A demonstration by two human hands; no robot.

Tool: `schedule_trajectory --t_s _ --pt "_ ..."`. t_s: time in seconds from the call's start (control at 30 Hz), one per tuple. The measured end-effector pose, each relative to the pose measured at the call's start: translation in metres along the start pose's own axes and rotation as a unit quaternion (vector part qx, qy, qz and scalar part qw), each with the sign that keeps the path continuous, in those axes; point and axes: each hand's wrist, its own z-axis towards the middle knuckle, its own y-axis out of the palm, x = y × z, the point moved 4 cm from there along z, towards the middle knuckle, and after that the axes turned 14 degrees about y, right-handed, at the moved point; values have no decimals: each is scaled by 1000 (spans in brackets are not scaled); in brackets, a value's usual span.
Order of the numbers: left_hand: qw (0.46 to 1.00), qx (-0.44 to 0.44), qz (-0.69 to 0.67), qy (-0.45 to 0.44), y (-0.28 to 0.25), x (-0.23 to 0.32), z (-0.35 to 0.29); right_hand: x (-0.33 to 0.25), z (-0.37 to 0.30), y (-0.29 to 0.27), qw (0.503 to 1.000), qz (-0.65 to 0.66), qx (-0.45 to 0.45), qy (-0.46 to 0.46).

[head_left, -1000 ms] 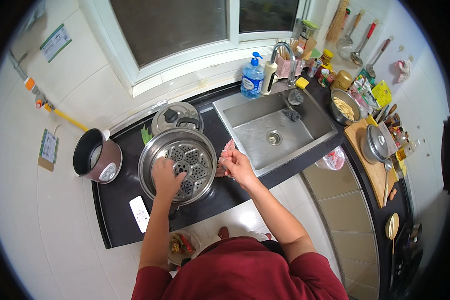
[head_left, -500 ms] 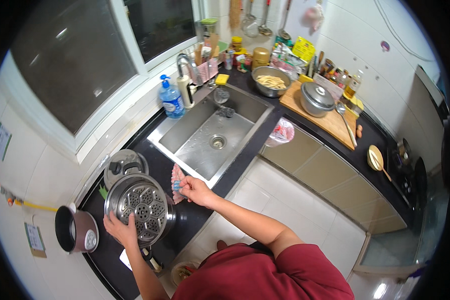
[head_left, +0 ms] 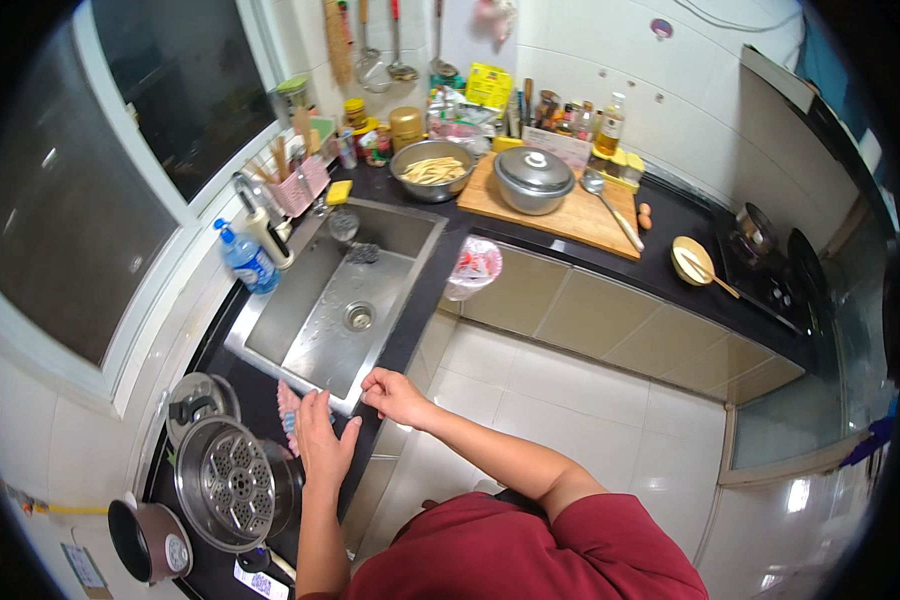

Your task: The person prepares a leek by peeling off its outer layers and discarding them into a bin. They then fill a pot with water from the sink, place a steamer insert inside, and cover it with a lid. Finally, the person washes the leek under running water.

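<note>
My left hand [head_left: 326,440] is open, thumb apart from the stretched fingers. It hovers beside a pink-and-blue cloth [head_left: 288,408] that lies on the counter and is partly hidden by it. My right hand [head_left: 394,397] is closed, its fingertips curled together at the near right corner of the steel sink [head_left: 315,350]; what they hold, if anything, is hidden. Left of my left hand stands a steel steamer pot [head_left: 185,480] with a perforated steamer plate [head_left: 238,485] inside. Behind it rests a glass lid [head_left: 205,388] with a dark handle.
A blue soap bottle [head_left: 247,258] stands left of the sink, near the faucet [head_left: 267,235]. A brown inner pot [head_left: 150,540] sits at the near left. Beyond the sink are a bowl of pale strips [head_left: 433,170] and a lidded pot [head_left: 533,182] on a cutting board [head_left: 490,195].
The view has swung right. My left hand has left the steamer pot's rim and come over beside the cloth. My right hand has moved off the cloth to the sink's near corner.
</note>
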Motion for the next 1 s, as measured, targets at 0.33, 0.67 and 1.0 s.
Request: schedule_trajectory --t_s 0.33,0.67,1.0 --pt "998 -42 -39 31 68 80 70 4 -29 -107 998 46 32 1" --pt "998 -33 -18 51 114 123 97 9 -46 -174 998 55 28 -2" --pt "995 -101 -15 -15 146 146 103 19 -51 -217 999 50 15 12"
